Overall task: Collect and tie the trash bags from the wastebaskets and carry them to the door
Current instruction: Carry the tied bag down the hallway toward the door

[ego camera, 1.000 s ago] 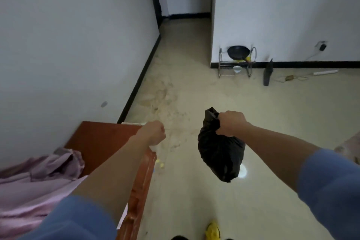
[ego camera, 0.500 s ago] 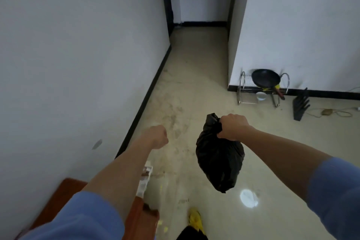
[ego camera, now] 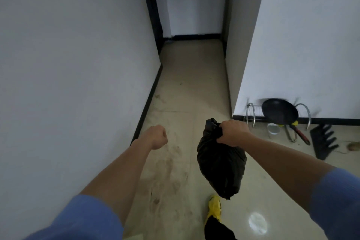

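Now the right hand (ego camera: pixel 232 132) grips the tied top of the black trash bag (ego camera: pixel 221 163), and the left hand (ego camera: pixel 156 136) is a fist holding nothing.

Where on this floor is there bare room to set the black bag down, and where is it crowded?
Free: the corridor floor between the left baseboard and the right wall's corner; also the tiles right of the yellow shoe, under the hanging trash bag. Crowded: along the right wall, around the rack, pan and black stand.
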A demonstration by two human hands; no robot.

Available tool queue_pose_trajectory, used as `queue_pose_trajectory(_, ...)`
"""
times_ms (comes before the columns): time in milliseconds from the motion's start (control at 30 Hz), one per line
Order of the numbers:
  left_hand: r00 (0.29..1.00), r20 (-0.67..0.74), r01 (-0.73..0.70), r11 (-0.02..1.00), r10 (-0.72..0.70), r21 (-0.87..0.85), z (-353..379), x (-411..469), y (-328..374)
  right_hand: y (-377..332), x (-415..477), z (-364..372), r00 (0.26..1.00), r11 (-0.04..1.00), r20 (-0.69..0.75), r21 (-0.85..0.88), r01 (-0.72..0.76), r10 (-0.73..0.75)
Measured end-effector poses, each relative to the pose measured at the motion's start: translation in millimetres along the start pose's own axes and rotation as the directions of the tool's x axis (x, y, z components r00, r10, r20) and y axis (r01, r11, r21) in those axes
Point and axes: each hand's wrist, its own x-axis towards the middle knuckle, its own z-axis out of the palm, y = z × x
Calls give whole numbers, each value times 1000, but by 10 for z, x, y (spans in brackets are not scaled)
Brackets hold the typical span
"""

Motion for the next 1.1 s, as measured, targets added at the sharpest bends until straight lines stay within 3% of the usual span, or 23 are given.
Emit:
queue_pose_trajectory(500, 988, 141, 88, 987, -69, -132, -1530, 3794, -210, 112, 4215, -1258, 991, 994, 105, -65, 86, -78)
queue_pose_trajectory(900, 993, 117, -14, 992, 29, -125, -3371, 7036, -85, 222, 7339, -2250, 991, 999, 135, 28, -18, 14)
queue_pose_trajectory(1100, 992, 121, -14, 995, 26, -101, -3941, 8462, 103, 467, 8893, -2642, 987, 998, 162, 55, -27, 17)
